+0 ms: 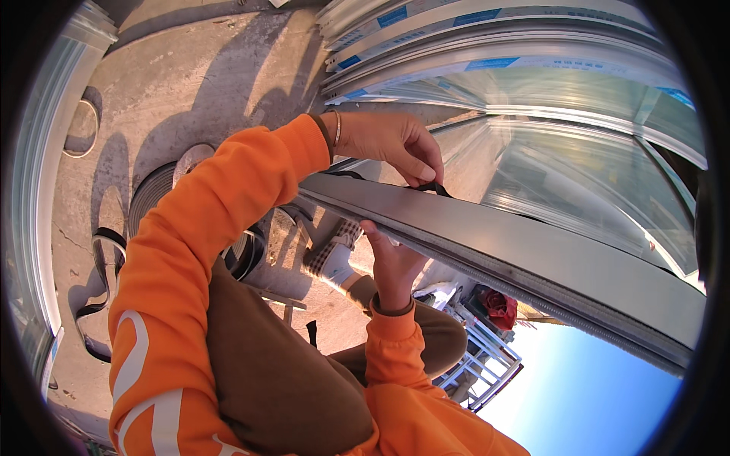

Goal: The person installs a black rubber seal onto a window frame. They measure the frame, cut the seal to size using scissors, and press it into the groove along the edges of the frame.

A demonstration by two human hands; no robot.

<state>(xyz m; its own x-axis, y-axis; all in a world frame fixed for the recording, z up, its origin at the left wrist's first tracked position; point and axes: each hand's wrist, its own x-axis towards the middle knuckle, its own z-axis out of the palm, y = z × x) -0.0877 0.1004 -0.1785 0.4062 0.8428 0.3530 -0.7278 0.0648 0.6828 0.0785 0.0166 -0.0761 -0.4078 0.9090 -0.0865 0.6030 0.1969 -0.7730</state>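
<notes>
A wide grey metal frame profile (490, 228), with a ribbed dark strip along its near edge, crosses in front of me from the centre to the lower right. Over its far edge, my left hand (393, 148), with a bracelet at the wrist, pinches a thin black flexible strip (442, 191) between thumb and fingers. The strip arches up in small loops beside the profile. My right hand (393, 259) grips the profile's near edge from below, thumb against the edge; its other fingers are partly hidden. Glass panes (570, 176) show beyond the profile.
Stacked metal-framed panels with blue-printed film (485, 62) stand at upper right; another framed panel (43, 171) stands far left. A coiled grey strip (149, 196), a looped black strip (102, 285) and a ring (91, 128) lie on the concrete floor. A white rack (485, 365) stands lower right.
</notes>
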